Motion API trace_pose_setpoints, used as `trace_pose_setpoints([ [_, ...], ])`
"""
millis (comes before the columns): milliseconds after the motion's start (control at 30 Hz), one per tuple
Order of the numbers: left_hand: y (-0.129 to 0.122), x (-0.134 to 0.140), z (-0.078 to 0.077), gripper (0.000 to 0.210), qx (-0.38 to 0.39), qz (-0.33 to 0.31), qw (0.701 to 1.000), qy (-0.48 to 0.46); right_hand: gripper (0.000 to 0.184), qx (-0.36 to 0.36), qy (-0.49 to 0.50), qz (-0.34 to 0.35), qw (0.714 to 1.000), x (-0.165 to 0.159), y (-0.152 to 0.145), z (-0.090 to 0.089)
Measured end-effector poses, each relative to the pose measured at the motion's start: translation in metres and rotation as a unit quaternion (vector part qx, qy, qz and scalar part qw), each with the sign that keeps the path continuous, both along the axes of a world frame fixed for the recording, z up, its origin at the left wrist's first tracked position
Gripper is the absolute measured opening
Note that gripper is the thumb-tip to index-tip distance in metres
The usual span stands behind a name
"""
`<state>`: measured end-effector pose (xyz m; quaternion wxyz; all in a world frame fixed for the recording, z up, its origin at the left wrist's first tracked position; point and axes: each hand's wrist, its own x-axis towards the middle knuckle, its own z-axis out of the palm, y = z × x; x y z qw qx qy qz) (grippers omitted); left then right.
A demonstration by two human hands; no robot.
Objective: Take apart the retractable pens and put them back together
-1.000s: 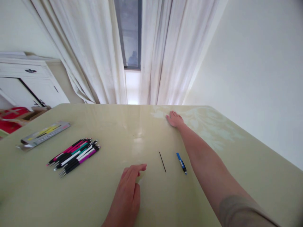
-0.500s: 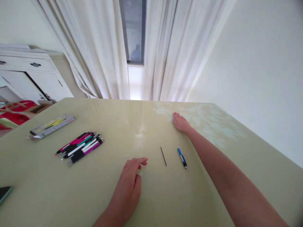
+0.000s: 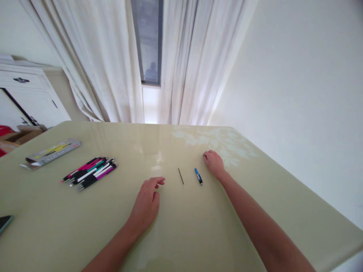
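Observation:
My left hand (image 3: 147,200) rests on the table with nothing in it, fingers loosely bent and the thumb apart. Just right of its fingertips lies a thin black stick (image 3: 180,176) that looks like a pen refill. Further right is a short blue and black pen (image 3: 199,176). Beyond the pen, to its upper right, my right hand (image 3: 214,163) lies palm down on the table, empty as far as I see. Its fingers are slightly curled, and their undersides are hidden. Neither hand touches the pen or the stick.
Several pens (image 3: 90,173) with pink, green, white and purple parts lie in a pile at the left. Behind them is an opened pen box (image 3: 53,153). A dark device (image 3: 5,223) shows at the left edge. Curtains (image 3: 107,68) hang past the table's far edge.
My right hand has drawn back toward me, now nearer the blue pen. My left hand has barely shifted. The view has turned slightly to the right; the pen and stick lie as before.

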<state>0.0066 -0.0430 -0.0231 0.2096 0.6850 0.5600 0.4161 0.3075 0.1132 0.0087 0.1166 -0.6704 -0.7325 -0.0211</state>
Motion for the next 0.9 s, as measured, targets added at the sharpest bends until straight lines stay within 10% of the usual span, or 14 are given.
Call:
trace_pose_setpoints([
  [333,-0.007,0.002,0.006,0.073,0.013,-0.052,0.994,0.096,0.013,0.028,0.147,0.075,0.986,-0.084,-0.088,-0.001],
  [900,-0.008,0.000,0.008,0.088,0.038,-0.069,0.992,0.096,0.022,0.014,0.201,0.106,0.974,-0.091,-0.105,-0.018],
])
